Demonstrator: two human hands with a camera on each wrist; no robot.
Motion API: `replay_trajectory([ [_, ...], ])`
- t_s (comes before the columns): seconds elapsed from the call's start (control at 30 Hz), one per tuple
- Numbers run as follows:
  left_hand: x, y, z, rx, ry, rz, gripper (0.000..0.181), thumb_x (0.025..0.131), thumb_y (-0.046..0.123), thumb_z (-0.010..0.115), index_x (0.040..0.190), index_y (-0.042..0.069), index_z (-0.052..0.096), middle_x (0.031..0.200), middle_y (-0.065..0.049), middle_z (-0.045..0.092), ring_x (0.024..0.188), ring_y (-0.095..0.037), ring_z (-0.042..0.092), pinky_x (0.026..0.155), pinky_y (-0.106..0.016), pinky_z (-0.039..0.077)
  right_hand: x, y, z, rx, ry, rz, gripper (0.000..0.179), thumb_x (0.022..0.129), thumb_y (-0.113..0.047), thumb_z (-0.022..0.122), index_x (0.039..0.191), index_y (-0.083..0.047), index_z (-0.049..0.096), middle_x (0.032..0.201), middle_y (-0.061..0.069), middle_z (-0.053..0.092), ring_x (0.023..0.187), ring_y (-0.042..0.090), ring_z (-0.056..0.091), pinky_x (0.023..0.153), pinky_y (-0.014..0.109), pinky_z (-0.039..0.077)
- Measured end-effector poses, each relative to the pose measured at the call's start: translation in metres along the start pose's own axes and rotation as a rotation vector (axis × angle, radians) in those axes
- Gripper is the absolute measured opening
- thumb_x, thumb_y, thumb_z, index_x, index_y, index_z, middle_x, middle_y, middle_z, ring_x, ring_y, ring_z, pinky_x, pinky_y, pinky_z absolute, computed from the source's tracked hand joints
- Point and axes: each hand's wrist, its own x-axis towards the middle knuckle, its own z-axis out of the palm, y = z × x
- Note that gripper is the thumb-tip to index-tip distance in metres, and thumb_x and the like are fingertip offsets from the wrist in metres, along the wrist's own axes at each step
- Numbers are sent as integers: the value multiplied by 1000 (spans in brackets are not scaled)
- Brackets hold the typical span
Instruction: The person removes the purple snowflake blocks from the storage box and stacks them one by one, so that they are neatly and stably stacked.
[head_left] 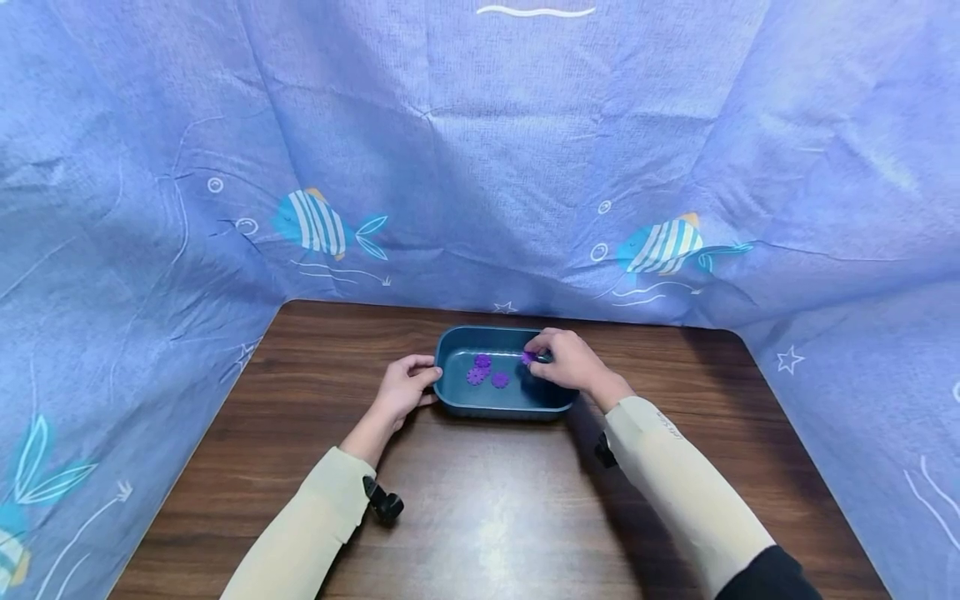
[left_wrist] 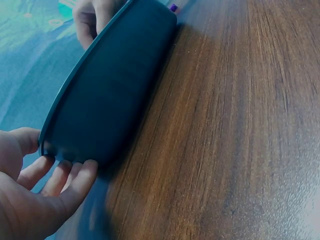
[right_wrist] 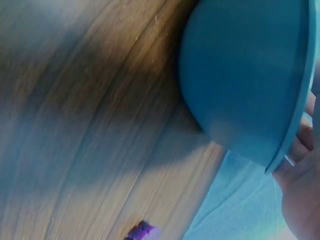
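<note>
A dark teal rectangular bin stands on the table. My left hand holds its left end, thumb at the rim and fingertips against the outer wall, as the left wrist view also shows. Several purple gear-edged discs lie on the bin's floor, left of the middle. My right hand reaches over the right end into the bin and pinches another purple disc between thumb and fingers. In the right wrist view the fingers are partly hidden behind the bin wall.
The brown wood-grain table ends just behind the bin, where a blue fish-print cloth hangs around it. A purple piece lies on the table beyond the bin's right end. Small black cameras are strapped to the wrists.
</note>
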Motion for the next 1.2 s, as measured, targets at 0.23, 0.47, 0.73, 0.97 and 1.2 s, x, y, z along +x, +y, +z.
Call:
replay_trajectory([
  [0.23, -1, 0, 0, 0, -7, -5, 37, 101, 14, 66, 135, 0, 61, 126, -23, 64, 111, -30, 67, 88, -43, 63, -9, 7, -10, 21, 55, -35, 24, 85, -20, 80, 107, -10, 78, 101, 2, 73, 92, 19, 67, 81, 37, 57],
  [0.47, -1, 2, 0, 1, 2, -2, 37, 101, 14, 66, 134, -1, 61, 123, -21, 65, 105, -25, 68, 86, -42, 64, -16, 13, -22, 57, 125, -62, 23, 84, -17, 82, 106, -8, 79, 100, 5, 74, 91, 20, 67, 79, 40, 58],
  [0.73, 0, 0, 0, 0, 4, 7, 37, 101, 12, 66, 134, -3, 60, 123, -22, 64, 106, -27, 68, 85, -42, 64, -28, 23, -29, 88, 156, -40, 23, 84, -16, 79, 106, -8, 78, 100, 6, 73, 88, 23, 67, 73, 38, 58],
  [0.97, 0, 0, 0, 1, 11, 11, 36, 101, 12, 65, 134, -2, 61, 123, -22, 64, 104, -24, 68, 85, -43, 64, -42, 37, -33, 91, 171, -18, 23, 84, -12, 79, 106, -7, 77, 98, 6, 72, 86, 23, 67, 71, 41, 60],
  [1.2, -2, 0, 1, 0, 2, 5, 37, 101, 13, 65, 134, -2, 61, 127, -25, 63, 113, -32, 66, 87, -43, 63, -60, 55, -33, 61, 166, 38, 24, 83, -12, 77, 106, -8, 78, 97, 4, 71, 84, 20, 67, 70, 35, 59],
])
